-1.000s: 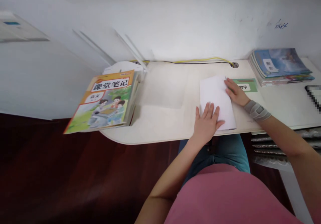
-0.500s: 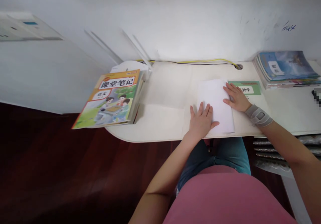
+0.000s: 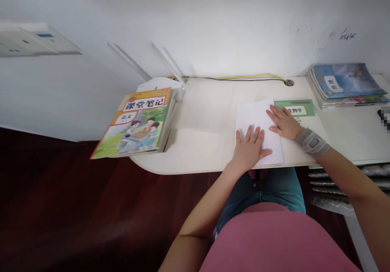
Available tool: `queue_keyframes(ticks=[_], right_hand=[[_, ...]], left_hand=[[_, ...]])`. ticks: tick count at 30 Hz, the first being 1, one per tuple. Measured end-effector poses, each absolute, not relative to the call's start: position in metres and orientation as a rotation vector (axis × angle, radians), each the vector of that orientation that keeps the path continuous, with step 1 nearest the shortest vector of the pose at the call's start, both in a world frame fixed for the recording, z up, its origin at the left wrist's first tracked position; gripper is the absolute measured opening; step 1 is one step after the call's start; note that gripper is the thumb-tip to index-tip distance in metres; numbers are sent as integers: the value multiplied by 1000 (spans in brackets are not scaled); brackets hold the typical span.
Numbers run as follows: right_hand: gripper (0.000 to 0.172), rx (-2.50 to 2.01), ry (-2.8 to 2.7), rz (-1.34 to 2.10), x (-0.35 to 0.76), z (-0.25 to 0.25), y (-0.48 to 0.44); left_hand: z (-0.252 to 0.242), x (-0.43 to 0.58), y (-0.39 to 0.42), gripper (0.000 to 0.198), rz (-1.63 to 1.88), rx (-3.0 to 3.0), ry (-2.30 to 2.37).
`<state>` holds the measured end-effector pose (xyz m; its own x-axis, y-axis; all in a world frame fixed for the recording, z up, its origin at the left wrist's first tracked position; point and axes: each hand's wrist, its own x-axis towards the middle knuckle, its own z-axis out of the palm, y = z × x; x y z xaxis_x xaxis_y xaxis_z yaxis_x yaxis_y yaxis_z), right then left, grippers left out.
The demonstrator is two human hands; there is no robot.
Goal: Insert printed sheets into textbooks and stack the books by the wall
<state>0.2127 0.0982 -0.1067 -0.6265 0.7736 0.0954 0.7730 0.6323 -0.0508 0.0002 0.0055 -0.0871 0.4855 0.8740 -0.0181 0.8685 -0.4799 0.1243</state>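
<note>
White paper (image 3: 252,115), folded or stacked, lies on the white desk (image 3: 195,150) by its front edge. My left hand (image 3: 249,148) rests on the lower part of the paper, palm down with fingers spread. Flat across the paper's right edge is my right hand (image 3: 284,122), its fingers apart; a grey band (image 3: 313,142) wraps that wrist. Beneath the right hand and partly covered, a book with a green and white cover (image 3: 307,119) lies right of the paper.
A stack of books with a colourful cover (image 3: 143,121) sits at the desk's left end, in front of a white device with antennas (image 3: 158,83). More books (image 3: 350,81) are piled at the back right. Cables (image 3: 243,77) run along the wall.
My left hand has slid slightly right across the paper. The paper and my right hand have shifted a little left relative to the green and white book, showing more of its title.
</note>
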Motion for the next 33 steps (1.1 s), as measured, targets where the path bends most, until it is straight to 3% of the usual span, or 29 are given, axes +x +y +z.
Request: queue_keyframes(ticks=[18,28,33], right_hand=[[73,-1374,-2718,3,208,-110,97],[82,-1405,-2605,192,212,-103,98],[80,-1393,-2629,100,208,-108,97]], left_hand=[[-98,-7,6,68,34,2604,1596],[-98,-5,7,70,41,2588,1598],[-90,19,7,78,96,2595,1555]])
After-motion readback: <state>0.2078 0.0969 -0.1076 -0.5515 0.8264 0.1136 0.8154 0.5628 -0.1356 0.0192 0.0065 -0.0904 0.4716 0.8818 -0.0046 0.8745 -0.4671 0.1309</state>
